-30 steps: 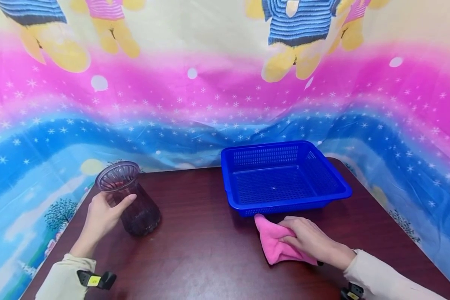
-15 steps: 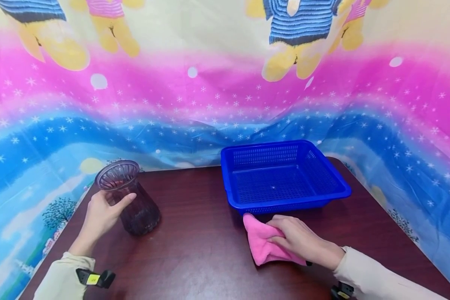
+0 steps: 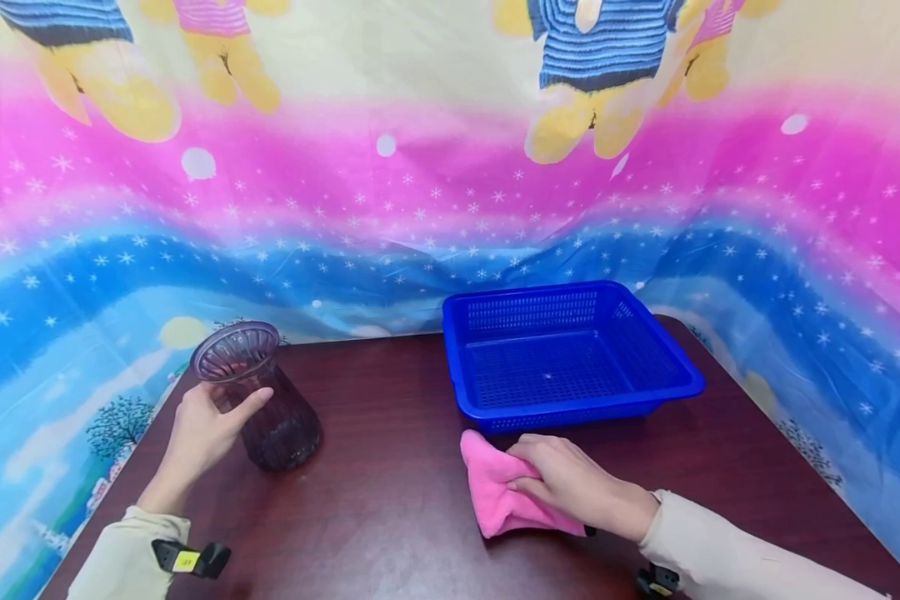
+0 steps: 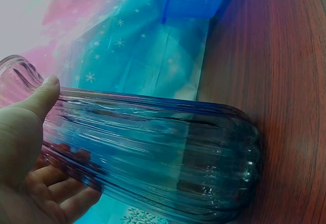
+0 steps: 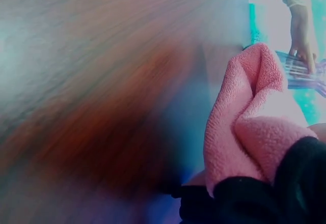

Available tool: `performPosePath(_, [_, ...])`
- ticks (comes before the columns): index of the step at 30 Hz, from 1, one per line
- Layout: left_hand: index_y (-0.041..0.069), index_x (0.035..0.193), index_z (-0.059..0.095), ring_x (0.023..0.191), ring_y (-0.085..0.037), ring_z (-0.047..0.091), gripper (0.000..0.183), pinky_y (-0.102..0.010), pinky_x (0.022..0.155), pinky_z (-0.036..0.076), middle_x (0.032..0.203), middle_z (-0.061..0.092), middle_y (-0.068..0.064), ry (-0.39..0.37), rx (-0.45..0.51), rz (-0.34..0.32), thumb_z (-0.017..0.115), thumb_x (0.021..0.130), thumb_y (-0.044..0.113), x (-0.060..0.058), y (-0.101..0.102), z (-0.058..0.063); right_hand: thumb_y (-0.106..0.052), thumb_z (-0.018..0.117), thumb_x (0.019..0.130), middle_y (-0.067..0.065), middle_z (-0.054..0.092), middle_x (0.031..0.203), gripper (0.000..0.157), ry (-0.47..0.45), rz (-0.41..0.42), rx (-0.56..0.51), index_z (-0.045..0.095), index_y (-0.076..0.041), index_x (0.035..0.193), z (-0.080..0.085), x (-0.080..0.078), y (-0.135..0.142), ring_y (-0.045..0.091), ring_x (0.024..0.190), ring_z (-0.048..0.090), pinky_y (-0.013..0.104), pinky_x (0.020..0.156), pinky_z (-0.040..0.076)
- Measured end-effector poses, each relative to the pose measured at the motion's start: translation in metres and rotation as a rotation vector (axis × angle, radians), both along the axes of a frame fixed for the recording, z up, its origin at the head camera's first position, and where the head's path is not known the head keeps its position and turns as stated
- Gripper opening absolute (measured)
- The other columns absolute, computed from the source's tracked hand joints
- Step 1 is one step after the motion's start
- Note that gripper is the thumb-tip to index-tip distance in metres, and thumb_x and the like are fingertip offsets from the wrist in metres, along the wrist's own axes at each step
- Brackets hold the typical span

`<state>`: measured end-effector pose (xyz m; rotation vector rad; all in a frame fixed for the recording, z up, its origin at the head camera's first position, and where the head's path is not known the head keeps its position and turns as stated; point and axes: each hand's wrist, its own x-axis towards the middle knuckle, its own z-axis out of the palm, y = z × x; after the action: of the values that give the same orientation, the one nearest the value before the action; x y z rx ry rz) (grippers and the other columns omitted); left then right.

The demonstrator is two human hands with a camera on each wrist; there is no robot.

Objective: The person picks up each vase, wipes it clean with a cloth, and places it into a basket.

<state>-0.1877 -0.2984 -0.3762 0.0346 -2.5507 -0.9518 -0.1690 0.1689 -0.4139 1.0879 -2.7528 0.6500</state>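
Observation:
A ribbed, purple-tinted glass vase (image 3: 281, 421) with a flared rim stands on the left of the table. My left hand (image 3: 206, 425) grips it just below the rim, the thumb on the near side and the fingers behind the glass. In the left wrist view the thumb presses the vase (image 4: 153, 142) near its neck. To the right, my right hand (image 3: 570, 479) holds a bunched pink cloth (image 3: 495, 492) between thumb and fingers, just in front of the basket. Folded fleecy cloth (image 5: 254, 117) fills much of the right wrist view and hides most of that hand.
A blue perforated plastic basket (image 3: 547, 375) sits at the back right of the dark red wooden table (image 3: 375, 517). A printed curtain (image 3: 360, 217) hangs directly behind the table and along its sides.
My right hand has moved left with the pink cloth, along the front of the basket. The left hand and the vase have stayed in place.

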Motion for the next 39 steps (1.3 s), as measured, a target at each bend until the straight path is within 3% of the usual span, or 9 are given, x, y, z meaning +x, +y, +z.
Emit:
performPosePath(3, [-0.001, 0.118, 0.067, 0.081, 0.022, 0.046, 0.048, -0.009, 0.069, 0.042, 0.111, 0.073, -0.028, -0.011, 0.010, 0.003, 0.075, 0.090, 0.038, 0.000, 0.000, 0.000, -0.021, 0.078, 0.087, -0.014, 0.062, 0.085, 0.013, 0.004, 0.006, -0.005, 0.074, -0.017, 0.099, 0.001, 0.000, -0.006, 0.000, 0.077, 0.054, 0.025, 0.072, 0.050])
performPosePath(5, [-0.001, 0.119, 0.066, 0.083, 0.016, 0.055, 0.049, -0.007, 0.070, 0.041, 0.113, 0.073, -0.028, -0.016, 0.022, 0.003, 0.075, 0.091, 0.038, 0.000, 0.001, 0.000, -0.021, 0.078, 0.087, -0.014, 0.062, 0.085, 0.013, 0.012, 0.008, -0.007, 0.074, -0.017, 0.099, 0.001, 0.000, -0.010, 0.000, 0.077, 0.053, 0.026, 0.072, 0.050])
performPosePath(8, [-0.002, 0.122, 0.065, 0.093, -0.014, 0.073, 0.051, -0.005, 0.070, 0.040, 0.116, 0.071, -0.030, -0.029, 0.039, 0.001, 0.074, 0.091, 0.038, 0.000, 0.001, 0.000, -0.022, 0.078, 0.088, -0.013, 0.063, 0.084, 0.013, 0.016, 0.008, -0.011, 0.074, -0.016, 0.099, 0.001, 0.000, -0.016, 0.001, 0.076, 0.054, 0.026, 0.071, 0.050])
performPosePath(10, [-0.002, 0.123, 0.064, 0.104, -0.036, 0.072, 0.052, -0.005, 0.070, 0.040, 0.117, 0.071, -0.030, -0.034, 0.041, -0.001, 0.073, 0.092, 0.038, 0.001, 0.001, 0.000, -0.022, 0.078, 0.088, -0.013, 0.063, 0.084, 0.013, 0.018, 0.014, -0.013, 0.074, -0.016, 0.099, 0.001, 0.000, -0.020, 0.001, 0.076, 0.054, 0.026, 0.071, 0.050])
performPosePath(13, [-0.003, 0.123, 0.064, 0.111, -0.046, 0.067, 0.052, -0.004, 0.070, 0.039, 0.118, 0.070, -0.031, -0.039, 0.049, -0.008, 0.073, 0.092, 0.038, 0.001, 0.000, 0.000, -0.022, 0.078, 0.088, -0.012, 0.063, 0.084, 0.013, 0.022, 0.024, -0.017, 0.074, -0.015, 0.098, 0.001, 0.000, -0.026, 0.001, 0.075, 0.053, 0.025, 0.070, 0.050])
performPosePath(16, [-0.004, 0.124, 0.063, 0.110, -0.043, 0.068, 0.052, -0.002, 0.070, 0.038, 0.118, 0.070, -0.032, -0.033, 0.052, -0.014, 0.074, 0.092, 0.037, 0.001, 0.000, 0.000, -0.021, 0.077, 0.088, -0.012, 0.063, 0.083, 0.012, 0.029, 0.035, -0.023, 0.073, -0.015, 0.098, 0.000, -0.001, -0.031, 0.001, 0.075, 0.053, 0.025, 0.070, 0.049])
performPosePath(19, [-0.003, 0.123, 0.064, 0.098, -0.014, 0.072, 0.052, -0.001, 0.071, 0.039, 0.118, 0.070, -0.031, -0.029, 0.055, -0.014, 0.075, 0.091, 0.036, 0.000, 0.000, 0.000, -0.021, 0.078, 0.088, -0.011, 0.062, 0.081, 0.012, 0.036, 0.043, -0.031, 0.073, -0.015, 0.096, 0.000, -0.002, -0.037, 0.001, 0.074, 0.053, 0.025, 0.069, 0.049])
performPosePath(23, [-0.002, 0.121, 0.065, 0.085, 0.024, 0.046, 0.050, -0.003, 0.071, 0.040, 0.116, 0.071, -0.030, -0.022, 0.054, -0.016, 0.075, 0.091, 0.036, -0.001, -0.001, 0.000, -0.022, 0.079, 0.087, -0.010, 0.062, 0.080, 0.013, 0.048, 0.037, -0.035, 0.073, -0.014, 0.095, -0.002, -0.004, -0.045, 0.002, 0.074, 0.055, 0.025, 0.069, 0.050])
performPosePath(39, [-0.001, 0.119, 0.066, 0.083, 0.023, 0.045, 0.049, -0.009, 0.071, 0.042, 0.114, 0.072, -0.028, -0.015, 0.032, -0.001, 0.075, 0.090, 0.038, 0.000, 0.001, 0.000, -0.023, 0.079, 0.087, -0.007, 0.062, 0.078, 0.013, 0.086, 0.056, -0.008, 0.071, -0.013, 0.091, 0.000, -0.006, -0.079, 0.006, 0.072, 0.058, 0.024, 0.065, 0.050])
